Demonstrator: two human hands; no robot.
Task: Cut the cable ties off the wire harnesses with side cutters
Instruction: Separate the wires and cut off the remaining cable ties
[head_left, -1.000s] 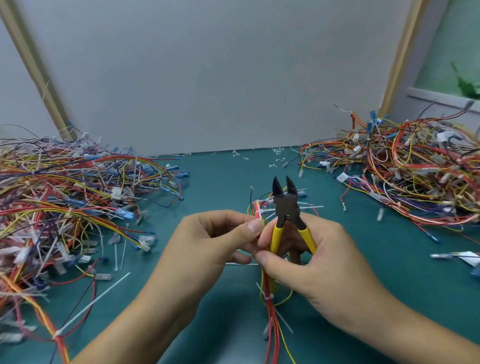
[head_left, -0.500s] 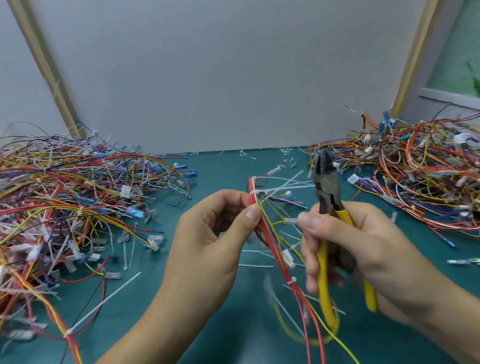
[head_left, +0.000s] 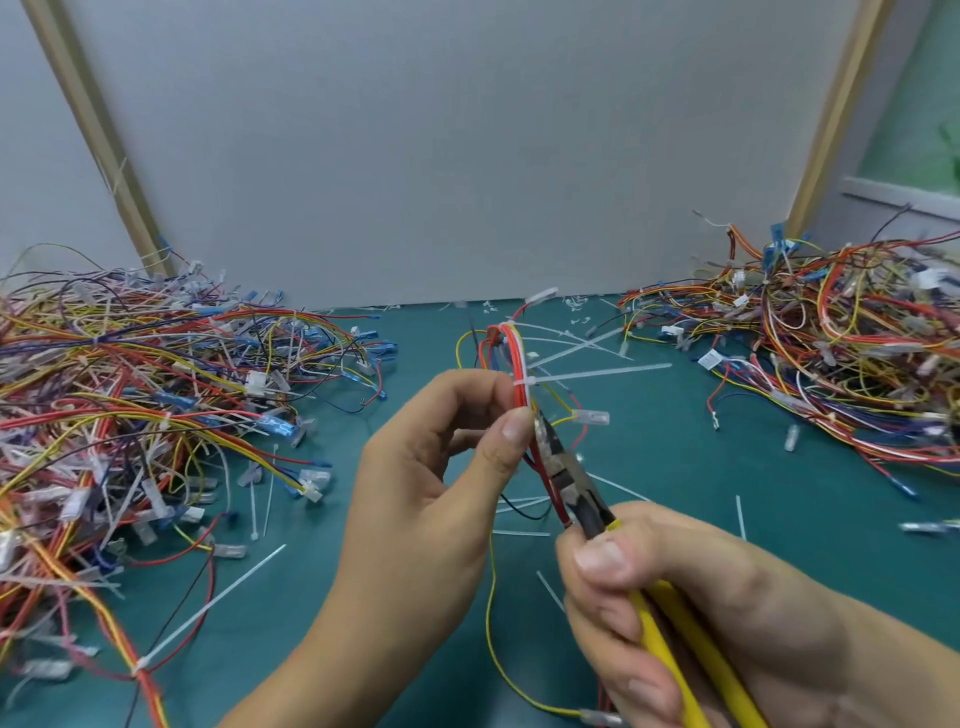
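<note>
Head: left grip (head_left: 426, 499) pinches one harness (head_left: 519, 358), right grip (head_left: 706, 618) clasps one side cutters (head_left: 577, 493).

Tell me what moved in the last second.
The right hand swung the yellow-handled side cutters from upright out to the right, then back in, tilted. Their nose now points up-left at the red-and-yellow wire harness, just below the white cable tie. Nothing was let go. The left hand pinches the harness as before, and the tangled wire piles stayed put.
</note>
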